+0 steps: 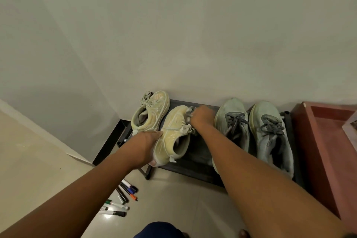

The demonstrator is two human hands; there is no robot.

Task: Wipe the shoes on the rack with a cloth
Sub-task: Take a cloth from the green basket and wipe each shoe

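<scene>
Two cream sneakers and two grey-green sneakers stand on a low black rack (pixel 193 166) against the wall. My left hand (pixel 147 145) grips the left side and heel of the nearer cream sneaker (pixel 173 137), with the thumb under its sole edge. My right hand (pixel 202 117) is curled over that shoe's lace area and holds a small pale grey cloth (pixel 189 112), of which only a bunched edge shows. The other cream sneaker (pixel 152 110) leans at the rack's far left. The grey-green pair (pixel 234 120) (pixel 270 135) sits to the right, partly behind my right forearm.
A red-brown wooden box (pixel 326 141) stands close against the rack's right end. Several marker pens (pixel 121 199) lie on the pale floor in front of the rack's left corner. A plain wall rises right behind the rack. My dark blue knee (pixel 158 230) shows at the bottom edge.
</scene>
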